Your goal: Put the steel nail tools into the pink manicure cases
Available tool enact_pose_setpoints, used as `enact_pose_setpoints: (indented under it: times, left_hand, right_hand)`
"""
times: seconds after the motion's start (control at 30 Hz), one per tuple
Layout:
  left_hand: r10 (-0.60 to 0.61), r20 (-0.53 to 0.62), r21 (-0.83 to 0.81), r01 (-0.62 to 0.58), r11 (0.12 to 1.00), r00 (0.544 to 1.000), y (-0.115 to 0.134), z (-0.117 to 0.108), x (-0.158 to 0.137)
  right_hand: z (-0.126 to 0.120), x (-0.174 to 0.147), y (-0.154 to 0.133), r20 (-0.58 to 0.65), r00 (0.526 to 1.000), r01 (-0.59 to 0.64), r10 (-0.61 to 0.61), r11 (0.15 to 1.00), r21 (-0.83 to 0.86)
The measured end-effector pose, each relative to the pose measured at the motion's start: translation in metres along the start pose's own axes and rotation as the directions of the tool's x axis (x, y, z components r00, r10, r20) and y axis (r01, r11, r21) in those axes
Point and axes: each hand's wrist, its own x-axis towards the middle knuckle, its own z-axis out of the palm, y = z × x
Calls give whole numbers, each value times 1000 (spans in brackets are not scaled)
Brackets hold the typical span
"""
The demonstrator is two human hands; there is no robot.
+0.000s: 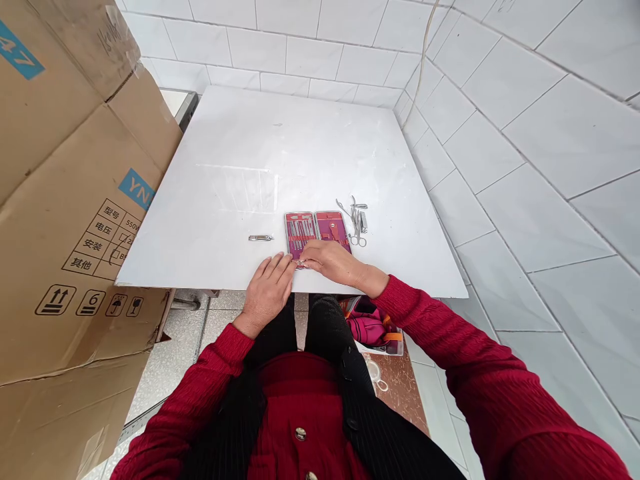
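Note:
An open manicure case (333, 219) with a red and purple lining lies near the table's front edge. Slim metal tools (300, 233) sit in a row under a strap in its left half. My left hand (270, 287) rests palm down at the case's lower left corner, fingers stretched out. Over the lower part of the case, my right hand (336, 261) has thumb and fingers pinched together; what they hold is too small to name. A nail clipper (261, 238) lies left of the case. To its right are small scissors (358, 233), another clipper (363, 222) and other metal tools.
The white table (240, 133) meets tiled walls at the back and right. Tall cardboard boxes (90, 200) stand along its left side. Below the front edge, a bin (393, 343) holds pink and orange items. A cable (423, 60) runs down the wall corner.

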Motion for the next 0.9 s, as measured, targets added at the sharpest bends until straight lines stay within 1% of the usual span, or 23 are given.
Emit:
enact_pose_setpoints:
  times: [0.1, 0.2, 0.27, 0.37, 0.5, 0.63, 0.73, 0.9]
  left_hand:
    - [7, -1, 10, -7, 1000, 1000, 0, -1, 0]
    - [7, 4, 6, -7, 1000, 1000, 0, -2, 0]
    - [8, 5, 12, -8, 1000, 1000, 0, -2, 0]
    - [6, 0, 26, -6, 1000, 1000, 0, -1, -1]
    - [3, -7, 24, -3, 1000, 1000, 0, 0, -2]
    - [3, 1, 28, -3, 1000, 1000, 1, -1, -3]
    - [10, -1, 44, -9, 999, 1000, 1, -2, -2]
    - [19, -30, 69, -17, 997, 999, 1, -2, -2]
  right_hand:
    - [0, -1, -2, -15, 999, -36, 36, 999, 16]
    - [-10, 5, -10, 37, 998, -58, 59, 998, -35]
    - [-17, 15, -19, 55, 994, -89, 94, 991, -100]
    - [-24, 41, -33, 16, 990, -132, 138, 972, -194]
    - [-19, 81, -44, -4, 996, -92, 94, 959, -270]
    - [-11, 110, -46, 44, 994, -79, 102, 931, -356]
    - [-8, 120, -45, 105, 989, -56, 109, 910, -412]
    - [-6, 127, -47, 181, 982, 34, 52, 895, -444]
